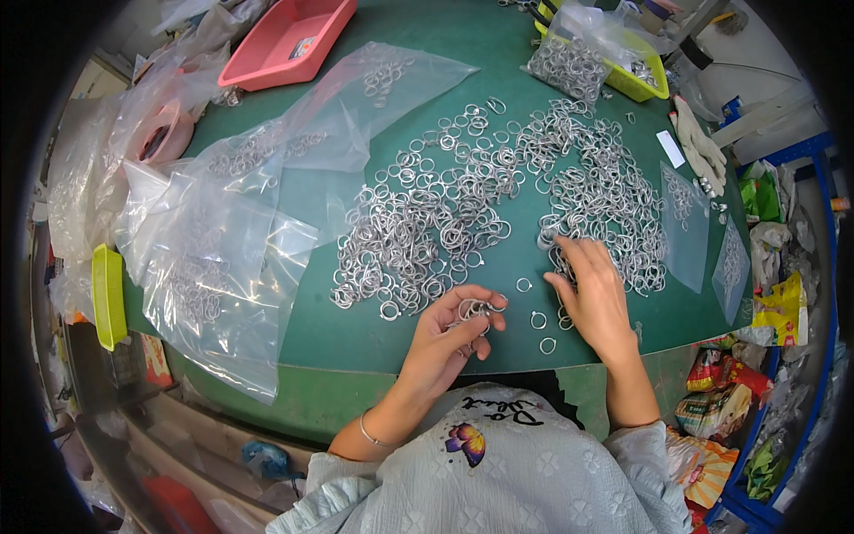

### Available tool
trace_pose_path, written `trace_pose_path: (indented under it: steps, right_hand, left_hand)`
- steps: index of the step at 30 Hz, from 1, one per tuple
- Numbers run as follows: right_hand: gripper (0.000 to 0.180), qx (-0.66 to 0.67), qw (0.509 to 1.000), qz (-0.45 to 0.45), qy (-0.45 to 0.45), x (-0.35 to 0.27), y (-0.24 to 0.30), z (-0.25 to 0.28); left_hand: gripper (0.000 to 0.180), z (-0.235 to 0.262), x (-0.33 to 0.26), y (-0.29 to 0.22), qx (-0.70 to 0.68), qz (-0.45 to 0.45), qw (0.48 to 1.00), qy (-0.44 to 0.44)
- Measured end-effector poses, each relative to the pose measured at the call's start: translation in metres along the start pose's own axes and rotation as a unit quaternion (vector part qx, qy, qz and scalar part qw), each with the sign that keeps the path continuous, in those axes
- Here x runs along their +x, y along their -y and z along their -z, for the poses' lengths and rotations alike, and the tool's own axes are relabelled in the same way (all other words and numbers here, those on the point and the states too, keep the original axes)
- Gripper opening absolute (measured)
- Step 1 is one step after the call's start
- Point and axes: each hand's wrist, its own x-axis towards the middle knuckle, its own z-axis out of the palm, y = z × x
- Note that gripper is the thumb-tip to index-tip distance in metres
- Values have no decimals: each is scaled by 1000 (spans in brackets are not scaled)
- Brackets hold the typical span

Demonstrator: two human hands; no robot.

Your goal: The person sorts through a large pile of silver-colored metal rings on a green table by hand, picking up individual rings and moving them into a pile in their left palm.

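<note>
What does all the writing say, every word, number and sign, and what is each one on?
Dark script lettering on the pale grey-blue fabric shirt: big enough to see, but I don't copy words out.
Small pale label in the pink rectangular plastic tray: too small to read.
Print on the shiny yellow plastic package at right: too small and blurred.
Loose silver metal rings: no writing visible.
</note>
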Motion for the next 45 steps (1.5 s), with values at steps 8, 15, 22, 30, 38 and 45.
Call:
trace_pose_path:
  steps: [8, 15, 22, 30, 38, 45]
  right_hand:
    - [31, -2, 984, 174, 40, 54, -1, -39]
    - [22, 151, 979, 4, 137, 44, 5, -11]
    - [20, 32, 998, 49, 7, 41, 1, -15]
    - [22, 318, 937, -54, 131, 32, 6, -4]
    - [23, 342, 915, -11, 216, 17, 23, 6]
    - [18, 27, 996, 79, 39, 20, 1, 1]
  left_hand:
    - [37, 9, 1, 13, -197, 153, 968, -7]
    - [46, 19, -1, 13, -203, 124, 971, 18]
    - [43, 1, 5, 4, -115, 169, 978, -43]
    - [36, 16, 3, 9, -70, 88, 993, -21]
    - [41, 4, 9, -5, -71, 156, 985, -8]
    - [28, 30, 2, 16, -195, 212, 950, 121]
